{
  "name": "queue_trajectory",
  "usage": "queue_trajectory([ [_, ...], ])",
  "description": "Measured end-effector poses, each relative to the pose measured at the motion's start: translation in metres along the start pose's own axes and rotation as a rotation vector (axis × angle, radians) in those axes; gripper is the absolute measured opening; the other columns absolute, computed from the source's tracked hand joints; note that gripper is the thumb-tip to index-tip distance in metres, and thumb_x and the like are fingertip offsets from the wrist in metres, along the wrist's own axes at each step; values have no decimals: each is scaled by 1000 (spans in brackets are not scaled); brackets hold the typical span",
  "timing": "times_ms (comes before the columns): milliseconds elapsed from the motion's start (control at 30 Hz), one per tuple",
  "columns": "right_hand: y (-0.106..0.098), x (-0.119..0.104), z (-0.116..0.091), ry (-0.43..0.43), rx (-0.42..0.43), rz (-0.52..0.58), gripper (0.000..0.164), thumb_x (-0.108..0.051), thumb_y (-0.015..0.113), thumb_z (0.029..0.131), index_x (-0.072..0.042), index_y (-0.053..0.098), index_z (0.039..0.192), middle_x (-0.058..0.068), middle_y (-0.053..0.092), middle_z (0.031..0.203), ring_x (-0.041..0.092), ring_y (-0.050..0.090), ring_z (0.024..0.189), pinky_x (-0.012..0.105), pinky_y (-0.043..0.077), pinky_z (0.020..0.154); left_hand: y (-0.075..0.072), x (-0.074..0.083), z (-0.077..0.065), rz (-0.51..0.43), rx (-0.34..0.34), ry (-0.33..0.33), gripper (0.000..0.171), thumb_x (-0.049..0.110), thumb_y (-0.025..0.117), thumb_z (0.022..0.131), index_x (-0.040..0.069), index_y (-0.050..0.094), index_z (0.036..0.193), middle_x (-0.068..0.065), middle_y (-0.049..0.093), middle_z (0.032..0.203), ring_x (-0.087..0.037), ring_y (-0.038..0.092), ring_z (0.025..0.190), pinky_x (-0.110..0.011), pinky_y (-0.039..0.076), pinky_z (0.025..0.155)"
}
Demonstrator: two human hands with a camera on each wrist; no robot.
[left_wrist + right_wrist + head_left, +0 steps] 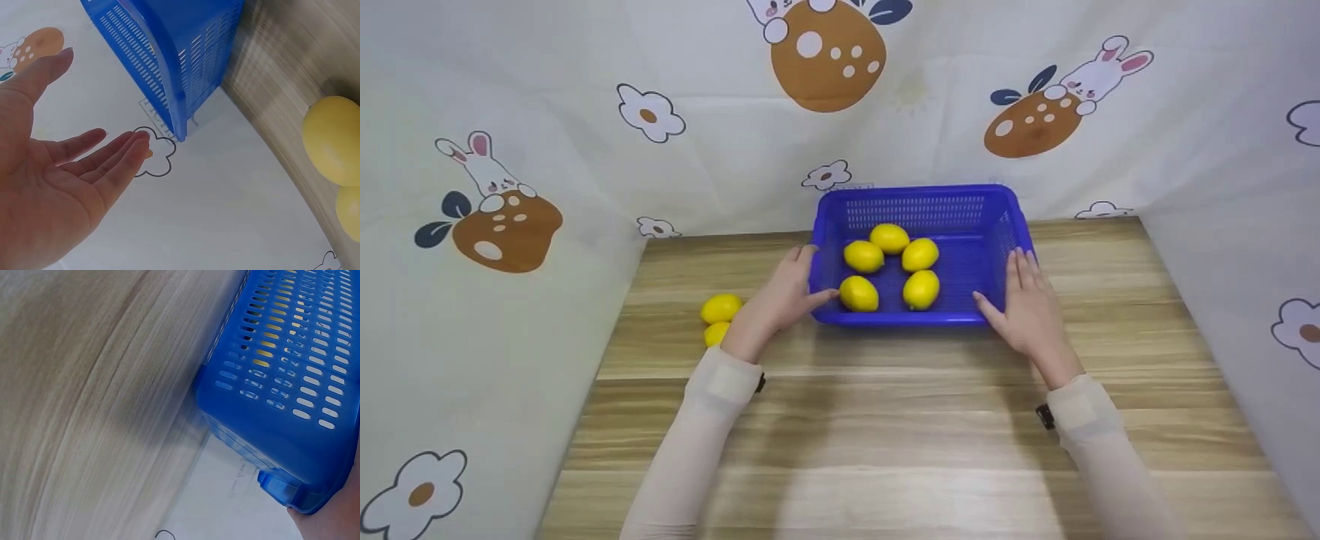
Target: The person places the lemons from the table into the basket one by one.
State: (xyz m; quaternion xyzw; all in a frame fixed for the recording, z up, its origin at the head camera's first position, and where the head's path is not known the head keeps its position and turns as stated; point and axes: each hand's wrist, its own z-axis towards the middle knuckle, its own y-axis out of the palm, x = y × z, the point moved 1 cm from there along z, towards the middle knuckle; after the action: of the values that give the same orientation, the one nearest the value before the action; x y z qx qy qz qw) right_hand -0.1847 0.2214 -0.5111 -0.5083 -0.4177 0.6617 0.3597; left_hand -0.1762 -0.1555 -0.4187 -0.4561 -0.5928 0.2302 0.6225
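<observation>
A blue plastic basket (915,318) with slotted walls stands on the wooden table and holds several yellow lemons (922,289). At its left end is my left hand (789,291), fingers straight and thumb spread; the left wrist view shows the palm holding nothing, with the basket (163,62) just past the fingertips. My right hand (1027,309) lies against the right end, fingers extended along the rim and thumb at the front corner. Up close in the right wrist view, part of that hand (332,520) touches the rim of the basket (264,422).
Two more lemons (721,308) lie on the table (885,435) left of the basket, partly behind the left wrist. A pale cloth (720,172) printed with rabbits and flowers hangs behind the table and along both sides, close to the basket's back.
</observation>
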Motion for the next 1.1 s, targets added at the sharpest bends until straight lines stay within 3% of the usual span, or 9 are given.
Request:
queue_trajectory([
  [200, 2, 1, 0, -4, 9, -3, 93, -50, 53, 105, 19, 22, 158, 39, 21, 166, 53, 18, 157, 58, 13, 130, 4, -7, -7, -13, 18, 16, 82, 32, 69, 104, -11, 29, 160, -34, 34, 162, -45, 38, 151, -54, 32, 125],
  [500, 2, 1, 0, 2, 0, 15, 93, -51, 53, 105, 19, 21, 159, 39, 19, 167, 52, 16, 158, 58, 11, 130, 8, -12, -17, 2, 13, -16, 88, 36, 69, 104, -8, 23, 164, -35, 26, 167, -47, 31, 155, -57, 32, 124],
  [833, 1, 1, 0, 12, -3, 6, 94, -52, 52, 105, 18, 21, 159, 38, 18, 168, 51, 15, 159, 57, 11, 130, 11, -21, -27, 39, 62, -13, 80, 36, 71, 103, -3, 33, 162, -31, 38, 163, -44, 42, 149, -57, 41, 119],
  [1100, 2, 1, 0, 6, -4, 7, 94, -52, 52, 105, 18, 19, 160, 37, 18, 168, 51, 15, 159, 58, 11, 130, 12, -32, -38, 76, 83, -31, 81, 33, 73, 101, -8, 35, 159, -35, 38, 161, -50, 48, 143, -58, 42, 117],
])
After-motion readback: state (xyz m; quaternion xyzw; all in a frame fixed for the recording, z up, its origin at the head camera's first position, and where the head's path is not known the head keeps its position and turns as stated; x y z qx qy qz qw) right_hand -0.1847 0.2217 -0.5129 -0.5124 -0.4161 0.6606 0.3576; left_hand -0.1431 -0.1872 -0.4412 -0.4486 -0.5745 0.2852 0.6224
